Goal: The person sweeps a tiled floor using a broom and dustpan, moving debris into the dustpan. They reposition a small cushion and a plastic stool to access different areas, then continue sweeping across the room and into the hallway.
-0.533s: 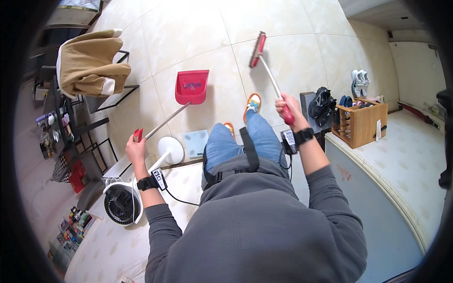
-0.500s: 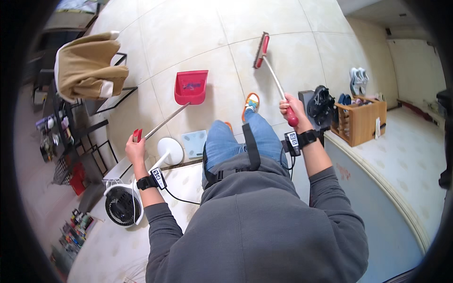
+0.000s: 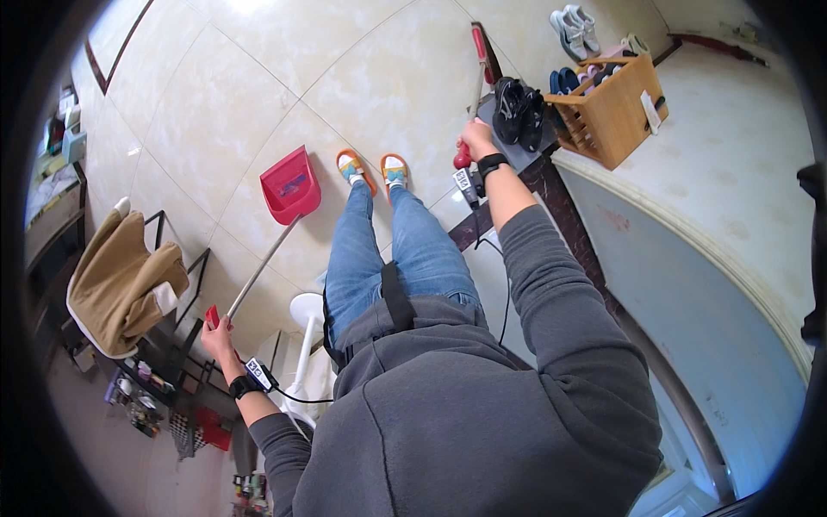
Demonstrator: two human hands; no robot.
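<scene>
Left hand (image 3: 220, 334) wrapped tight around the red top of the long handle of the red dustpan (image 3: 290, 184); the pan sits flat on the tiled floor (image 3: 258, 77), mouth facing away, just left of the person's sandalled feet (image 3: 372, 169). Right hand (image 3: 476, 138) closed in a full grip on the red end of the broom (image 3: 478, 65), whose shaft runs up and away to a red head near the dark shoes (image 3: 517, 108) and the wooden shoe rack (image 3: 613, 108). Against half a second ago: the view has swung, the broom head, then out on open tile ahead, now lies over by the shoes at the raised step, and the dustpan stands closer to the feet. Judged: sweeping has shifted toward the shoe corner; pan parked within reach. Tan coat on a chair (image 3: 121, 284) at left, white fan (image 3: 306, 362) behind the legs.
</scene>
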